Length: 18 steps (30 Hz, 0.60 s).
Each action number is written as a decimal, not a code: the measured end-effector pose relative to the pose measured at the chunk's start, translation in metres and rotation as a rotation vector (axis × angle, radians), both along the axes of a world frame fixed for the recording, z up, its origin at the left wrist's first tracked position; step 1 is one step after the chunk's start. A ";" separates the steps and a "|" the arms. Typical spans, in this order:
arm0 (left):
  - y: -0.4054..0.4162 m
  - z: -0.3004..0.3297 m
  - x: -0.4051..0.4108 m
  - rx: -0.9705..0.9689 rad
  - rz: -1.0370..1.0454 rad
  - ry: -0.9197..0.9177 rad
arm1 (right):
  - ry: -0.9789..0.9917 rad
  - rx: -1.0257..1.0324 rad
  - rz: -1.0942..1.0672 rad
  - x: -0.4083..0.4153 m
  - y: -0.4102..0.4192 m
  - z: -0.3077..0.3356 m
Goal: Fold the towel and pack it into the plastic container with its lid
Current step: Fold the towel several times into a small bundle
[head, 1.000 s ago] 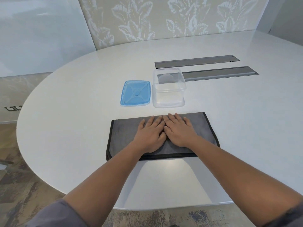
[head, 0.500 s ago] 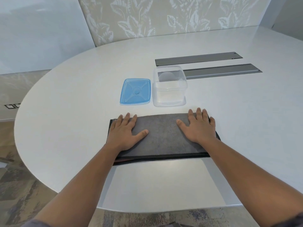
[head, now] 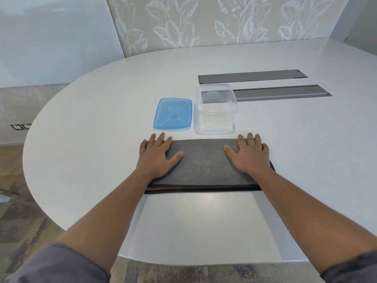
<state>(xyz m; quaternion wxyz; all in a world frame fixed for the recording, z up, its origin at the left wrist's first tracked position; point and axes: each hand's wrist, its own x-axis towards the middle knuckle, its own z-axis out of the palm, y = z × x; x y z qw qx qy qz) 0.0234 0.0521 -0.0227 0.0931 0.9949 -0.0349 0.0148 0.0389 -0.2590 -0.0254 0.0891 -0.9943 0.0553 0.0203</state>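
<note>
A grey towel, folded into a long strip with dark edging, lies flat on the white table. My left hand presses flat on its left end, fingers straight and reaching past the far edge. My right hand presses flat on its right end in the same way. Just beyond the towel stands the clear plastic container, open on top with nothing inside. Its blue lid lies flat to the container's left.
Two grey metal cable flaps are set into the white table behind the container. The table's rounded edge runs close in front of me, with patterned floor below. A leaf-patterned wall stands behind the table.
My hands slid apart from the towel's middle to its two ends, smoothing it flat. The towel, container and lid have stayed in place.
</note>
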 end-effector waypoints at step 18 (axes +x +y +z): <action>0.019 0.027 -0.033 -0.141 0.146 0.005 | -0.126 0.154 0.314 -0.028 0.078 -0.004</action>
